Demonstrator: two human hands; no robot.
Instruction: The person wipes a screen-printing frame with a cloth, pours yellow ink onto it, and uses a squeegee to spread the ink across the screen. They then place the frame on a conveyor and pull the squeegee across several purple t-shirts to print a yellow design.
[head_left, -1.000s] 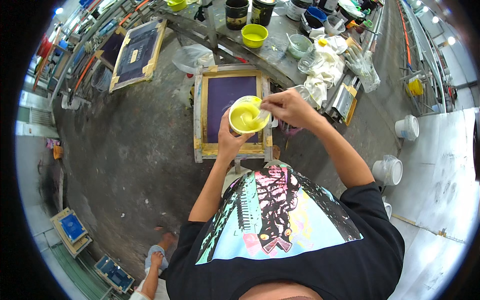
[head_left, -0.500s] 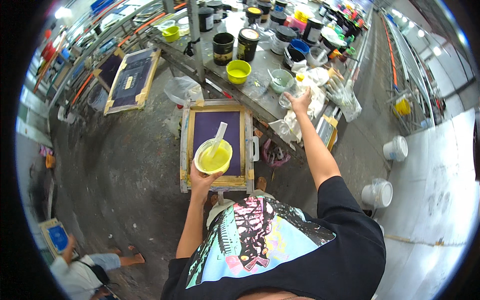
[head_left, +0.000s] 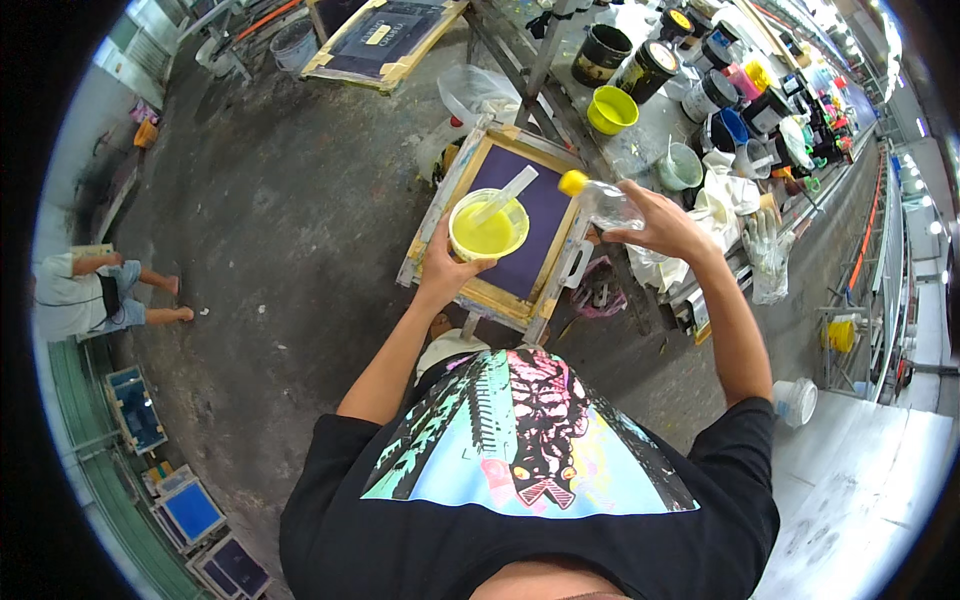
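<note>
My left hand (head_left: 447, 262) grips a clear plastic tub (head_left: 489, 249) of yellow ink from below and the side. A flat translucent spatula (head_left: 506, 194) leans in the tub, its handle pointing up and right. In my right hand (head_left: 660, 222) is a clear plastic bottle (head_left: 609, 206) with a yellow cap, tilted so the cap points left toward the tub. The bottle and the tub are apart. Below both hands stands a wooden-framed printing screen (head_left: 528, 203) with dark purple mesh and taped edges.
Right of the screen runs a cluttered table (head_left: 640, 148) with black ink jars (head_left: 648, 68), a lime bowl (head_left: 612, 110), a cloudy tub (head_left: 680, 166), white rags (head_left: 722, 200) and gloves (head_left: 768, 256). Another person (head_left: 85, 290) is at the far left, above leaning screens (head_left: 190, 510).
My right hand has lifted the bottle off the table and brought it left, near the tub. The view has turned, and the left hand still holds the tub.
</note>
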